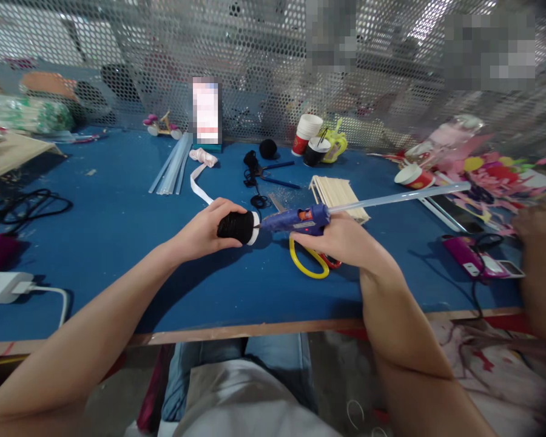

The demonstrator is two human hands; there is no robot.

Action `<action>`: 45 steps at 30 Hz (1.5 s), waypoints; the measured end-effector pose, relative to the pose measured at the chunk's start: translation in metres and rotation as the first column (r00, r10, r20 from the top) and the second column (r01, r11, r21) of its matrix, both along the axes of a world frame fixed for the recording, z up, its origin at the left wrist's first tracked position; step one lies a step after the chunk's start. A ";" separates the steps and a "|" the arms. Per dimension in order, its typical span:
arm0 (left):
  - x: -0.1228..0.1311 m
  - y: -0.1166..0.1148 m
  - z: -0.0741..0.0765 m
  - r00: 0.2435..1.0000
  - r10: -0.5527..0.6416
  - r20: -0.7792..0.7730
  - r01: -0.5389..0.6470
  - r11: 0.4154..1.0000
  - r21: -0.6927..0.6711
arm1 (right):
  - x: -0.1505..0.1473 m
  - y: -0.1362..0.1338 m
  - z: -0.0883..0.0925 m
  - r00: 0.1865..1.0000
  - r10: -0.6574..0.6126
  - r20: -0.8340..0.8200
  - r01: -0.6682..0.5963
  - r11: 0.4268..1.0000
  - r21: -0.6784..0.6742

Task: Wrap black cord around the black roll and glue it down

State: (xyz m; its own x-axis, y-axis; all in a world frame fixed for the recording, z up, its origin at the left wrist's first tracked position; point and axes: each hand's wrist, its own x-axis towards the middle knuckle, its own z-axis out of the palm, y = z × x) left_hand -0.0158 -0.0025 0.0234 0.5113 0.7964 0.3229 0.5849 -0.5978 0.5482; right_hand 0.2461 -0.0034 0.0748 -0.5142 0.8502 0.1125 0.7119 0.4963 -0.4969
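Observation:
My left hand (204,230) is closed around a black-wrapped cup (237,227) with a white rim, held on its side above the blue table (118,243). My right hand (341,238) grips a blue hot glue gun (300,220). Its nozzle touches the cup's white rim. A long clear glue stick (395,198) juts out of the gun's back toward the right. Yellow-handled scissors (307,264) lie under my right hand.
A bundle of wooden sticks (339,194), clear glue sticks (173,167), white ribbon (202,167), paper cups (309,136) and a black ball (268,147) lie farther back. Pink craft pieces (491,173) and a purple device (468,255) sit right. Another person's arm (539,267) is at the right edge.

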 end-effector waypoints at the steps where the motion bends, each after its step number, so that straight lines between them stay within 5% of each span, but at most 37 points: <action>1: 0.000 0.000 0.000 1.000 -0.001 0.003 0.001 1.000 0.003 | 0.000 0.000 0.000 1.000 -0.008 -0.001 0.008 1.000 0.009; 7: -0.001 0.000 -0.001 1.000 -0.006 0.012 0.006 1.000 0.008 | -0.001 0.002 -0.002 0.997 -0.076 -0.017 0.076 0.996 0.035; 13: 0.000 -0.001 0.000 1.000 0.011 0.022 -0.011 1.000 0.001 | 0.006 0.007 0.002 0.968 -0.163 -0.192 0.142 0.983 -0.116; 17: 0.001 -0.001 0.001 0.999 0.038 0.008 -0.038 0.999 -0.022 | 0.023 0.021 -0.001 0.843 -0.286 -0.456 0.258 0.958 -0.125; 21: 0.001 -0.002 0.002 0.999 0.045 -0.012 -0.045 0.998 -0.033 | 0.048 0.044 -0.010 0.703 -0.464 -0.539 0.536 0.844 -0.028; 28: 0.001 -0.002 0.001 0.998 0.055 -0.020 -0.056 0.998 -0.016 | 0.072 0.078 -0.026 0.643 -0.756 -0.123 0.762 0.616 0.200; 38: 0.002 -0.003 0.001 0.998 0.057 -0.017 -0.057 0.998 0.007 | 0.073 0.089 -0.036 0.622 -0.763 0.176 0.721 0.646 0.252; 41: 0.003 -0.004 0.002 0.999 0.049 0.001 -0.049 0.999 0.016 | 0.065 0.080 -0.030 0.595 -0.802 0.049 0.741 0.571 0.354; 43: 0.005 -0.006 0.004 0.999 0.034 0.013 -0.034 0.999 0.032 | 0.052 0.068 -0.023 0.659 -0.744 -0.112 0.707 0.562 0.429; 45: 0.007 -0.009 0.005 1.000 0.005 0.020 -0.006 0.998 0.056 | 0.034 0.053 -0.018 0.786 -0.576 -0.226 0.616 0.695 0.370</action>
State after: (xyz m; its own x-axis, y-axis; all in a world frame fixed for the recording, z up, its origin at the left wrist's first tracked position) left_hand -0.0087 -0.0113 0.0287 0.5001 0.7793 0.3777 0.5772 -0.6251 0.5254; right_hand 0.2799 0.0499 0.0569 0.1135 0.8391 0.5320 0.8930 0.1485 -0.4248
